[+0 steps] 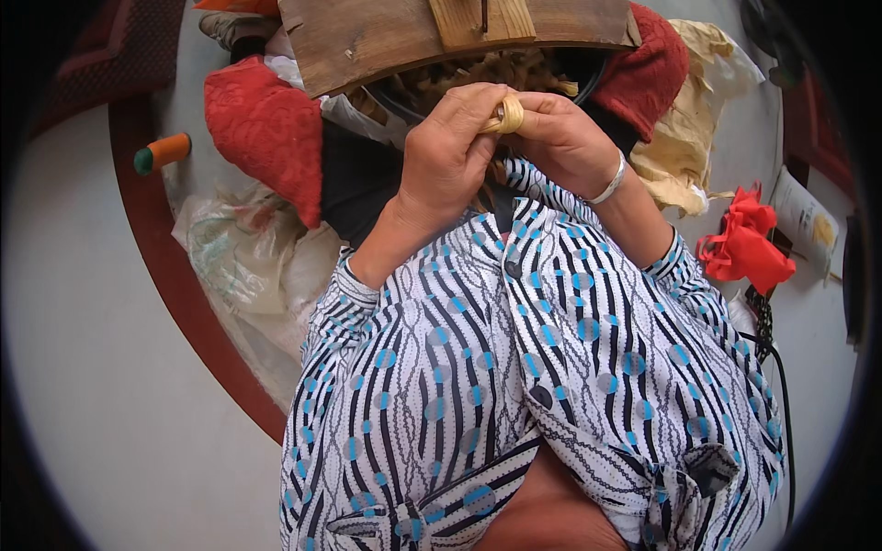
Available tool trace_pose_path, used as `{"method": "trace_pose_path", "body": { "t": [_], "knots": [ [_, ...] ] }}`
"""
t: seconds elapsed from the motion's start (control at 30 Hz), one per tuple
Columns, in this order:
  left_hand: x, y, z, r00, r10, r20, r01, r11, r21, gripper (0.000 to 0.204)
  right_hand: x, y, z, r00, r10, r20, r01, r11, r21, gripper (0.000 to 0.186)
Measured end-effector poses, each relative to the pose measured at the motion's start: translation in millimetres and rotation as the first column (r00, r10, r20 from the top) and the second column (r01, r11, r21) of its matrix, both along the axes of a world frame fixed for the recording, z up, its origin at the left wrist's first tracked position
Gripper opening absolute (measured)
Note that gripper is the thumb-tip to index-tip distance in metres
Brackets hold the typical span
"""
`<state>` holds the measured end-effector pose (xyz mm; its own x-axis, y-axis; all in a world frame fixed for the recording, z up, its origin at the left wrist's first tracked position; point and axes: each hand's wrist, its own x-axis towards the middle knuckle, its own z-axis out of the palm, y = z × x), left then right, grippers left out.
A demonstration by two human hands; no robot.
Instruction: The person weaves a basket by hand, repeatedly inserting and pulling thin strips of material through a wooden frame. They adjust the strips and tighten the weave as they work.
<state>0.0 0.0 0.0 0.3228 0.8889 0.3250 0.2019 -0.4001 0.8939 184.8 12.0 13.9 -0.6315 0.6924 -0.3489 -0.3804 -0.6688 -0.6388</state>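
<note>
My left hand [446, 142] and my right hand [570, 147] meet near the middle of the view, both closed on a small pale-yellow coil of flat strip [508, 112]. The coil's left part is partly hidden by my left fingers; my right fingers grip its right side. Just beyond them is a black rounded container [393, 106] holding tan scraps of strip [482, 72]. A curved wooden board [367, 41] with a lighter wooden piece [476, 20] on it lies across the container's far part.
Red padded cloths [253, 129] [643, 64] flank the container. An orange-and-green cylinder [163, 152] lies left, near crumpled plastic sheeting [225, 234]. Crumpled tan paper [675, 138], a red bag [746, 241], a white package [804, 220] and a black cord [779, 386] lie right.
</note>
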Motion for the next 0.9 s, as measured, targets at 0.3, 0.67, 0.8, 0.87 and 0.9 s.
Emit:
{"method": "trace_pose_path", "body": {
  "t": [0.3,0.67,0.8,0.87,0.9],
  "knots": [
    [14,0,30,0.956,0.165,-0.242,-0.222,0.947,-0.234,0.026,-26,-8,7,0.614,-0.611,0.5,-0.127,0.548,0.827,0.014],
    [-2,-14,16,0.975,0.114,-0.19,-0.156,0.962,-0.223,0.014,3,5,-12,0.853,-0.495,0.167,0.456,0.861,0.225,0.022],
    [-8,-5,17,0.865,0.222,-0.449,-0.154,0.971,0.183,0.014,12,16,10,0.788,-0.354,0.504,-0.079,0.753,0.653,0.03],
    [-7,-2,18,0.842,0.229,-0.488,-0.108,0.958,0.265,0.014,16,17,14,0.686,-0.268,0.677,-0.379,0.662,0.647,0.022],
    [-7,-1,16,0.841,0.228,-0.49,-0.09,0.953,0.288,0.015,17,16,15,0.626,-0.247,0.74,-0.471,0.637,0.611,0.021]
  ]
}}
